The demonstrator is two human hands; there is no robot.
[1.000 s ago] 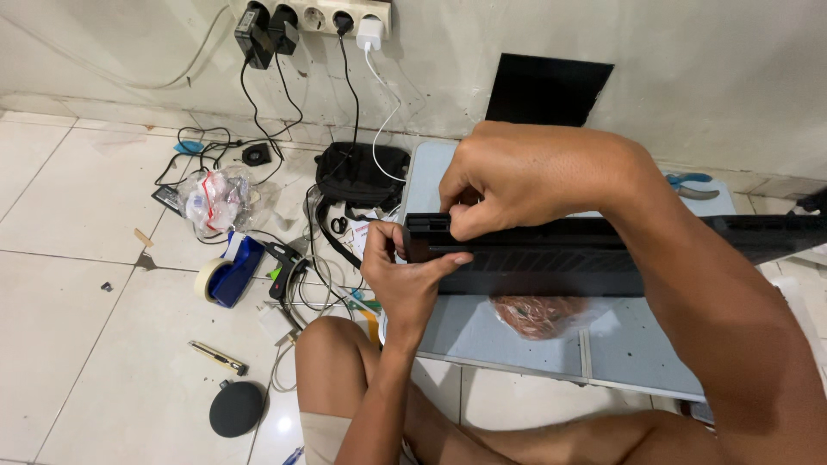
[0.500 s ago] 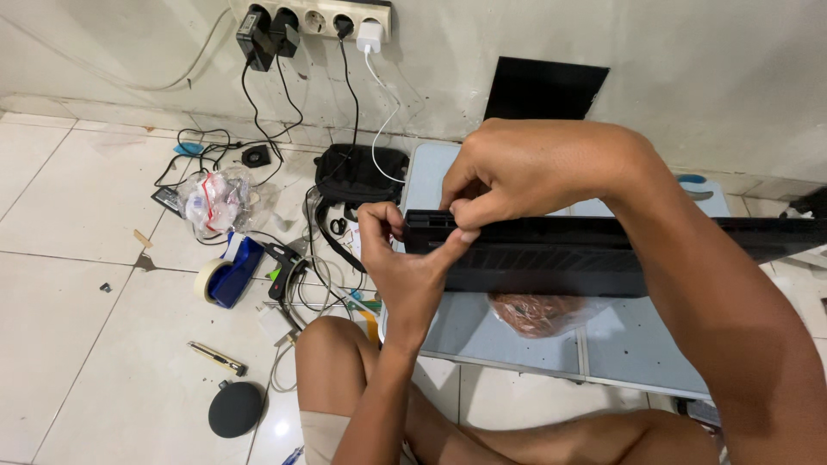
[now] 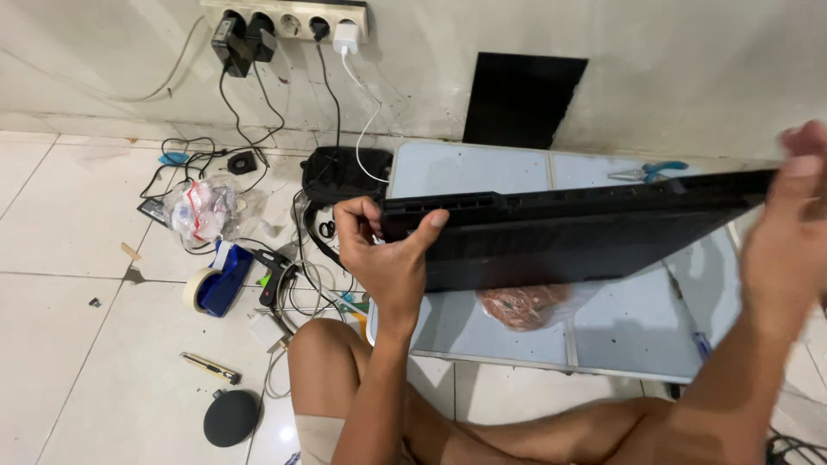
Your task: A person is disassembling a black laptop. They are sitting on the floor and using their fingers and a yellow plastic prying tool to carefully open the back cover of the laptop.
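Holding the black laptop [image 3: 568, 237] by its two ends, you have it lifted just above the pale blue low table [image 3: 482, 172], which serves as the landmark here. Your left hand [image 3: 388, 254] is clamped on the left end, thumb along the top edge and fingers curled behind the corner. Your right hand [image 3: 788, 232] meets the right end, but it is blurred, so I cannot tell whether those fingers are closed round the edge or only pressed against it. To handle this well, I judge that you should keep both ends supported evenly and avoid pinching one corner alone, since a thin slab like this could twist.

The laptop's long axis runs left to right across the table, with the right end tilted a little higher and the vented edge facing up towards you. Under it, on the table, lies a clear bag of reddish-brown bits [image 3: 525, 306]. Blue-handled pliers [image 3: 642, 170] rest at the table's far edge. Left of the table sit a black pouch [image 3: 345, 172], a glue gun [image 3: 274, 271] and a tape dispenser [image 3: 217, 282].
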